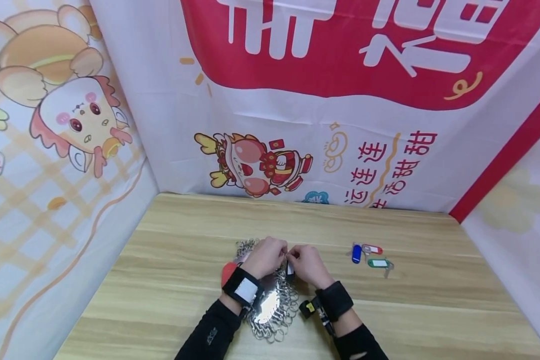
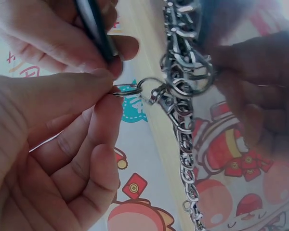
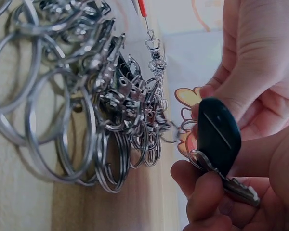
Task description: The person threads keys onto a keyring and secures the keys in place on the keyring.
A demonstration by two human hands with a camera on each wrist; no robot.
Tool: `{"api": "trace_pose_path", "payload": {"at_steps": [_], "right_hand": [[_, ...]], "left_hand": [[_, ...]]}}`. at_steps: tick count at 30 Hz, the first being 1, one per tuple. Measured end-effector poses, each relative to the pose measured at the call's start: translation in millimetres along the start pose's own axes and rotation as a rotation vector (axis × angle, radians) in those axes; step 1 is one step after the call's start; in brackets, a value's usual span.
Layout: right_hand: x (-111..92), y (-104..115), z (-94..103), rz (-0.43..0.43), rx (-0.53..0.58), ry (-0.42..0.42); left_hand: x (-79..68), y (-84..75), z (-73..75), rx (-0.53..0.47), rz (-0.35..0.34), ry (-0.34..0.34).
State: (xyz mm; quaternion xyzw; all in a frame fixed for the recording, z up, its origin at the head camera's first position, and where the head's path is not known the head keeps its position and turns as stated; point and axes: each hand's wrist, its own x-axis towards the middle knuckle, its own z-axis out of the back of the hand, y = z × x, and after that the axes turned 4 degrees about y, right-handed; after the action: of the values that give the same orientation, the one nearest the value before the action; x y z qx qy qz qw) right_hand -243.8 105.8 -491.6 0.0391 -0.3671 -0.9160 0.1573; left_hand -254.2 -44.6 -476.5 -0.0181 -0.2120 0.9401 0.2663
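A shiny, mirror-like plate (image 1: 268, 304) lies on the table, its edge lined with many metal clasps and key rings (image 3: 111, 159). My left hand (image 2: 53, 149) pinches one split ring (image 2: 127, 90) between thumb and index finger at the plate's far right side. That ring links to a clasp on the plate's edge. Beside it, my right hand (image 1: 309, 266) holds a black key tag (image 3: 217, 134) with a small ring and a silver key (image 3: 241, 190). The fingertips of both hands are close together, the tag right beside the pinched ring.
To the right on the wooden table (image 1: 409, 305) lie a blue key tag (image 1: 356, 254), a red key tag (image 1: 373, 249) and a green key tag (image 1: 378, 263), with keys. A red round piece (image 1: 228, 273) shows beside my left wrist. Printed cloth walls (image 1: 171, 150) surround the table.
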Motion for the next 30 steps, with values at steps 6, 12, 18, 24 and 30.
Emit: {"api": "trace_pose_path", "payload": {"at_steps": [6, 12, 18, 24, 30], "right_hand": [[3.0, -0.6, 0.2, -0.013, 0.001, 0.002], [3.6, 0.2, 0.0, -0.045, 0.013, 0.006], [3.0, -0.7, -2.0, -0.052, 0.006, -0.002], [2.0, 0.8, -0.3, 0.002, -0.006, -0.005], [1.4, 1.2, 1.0, 0.034, -0.015, -0.004]], "left_hand": [[3.1, -2.1, 1.6, -0.026, 0.007, 0.02], [3.7, -2.5, 3.4, -0.005, 0.012, 0.029], [0.8, -1.9, 3.2, 0.035, -0.018, 0.032], [-1.3, -1.0, 2.8, 0.036, -0.044, 0.024], [-3.5, -2.0, 3.5, 0.02, -0.073, 0.02]]}}
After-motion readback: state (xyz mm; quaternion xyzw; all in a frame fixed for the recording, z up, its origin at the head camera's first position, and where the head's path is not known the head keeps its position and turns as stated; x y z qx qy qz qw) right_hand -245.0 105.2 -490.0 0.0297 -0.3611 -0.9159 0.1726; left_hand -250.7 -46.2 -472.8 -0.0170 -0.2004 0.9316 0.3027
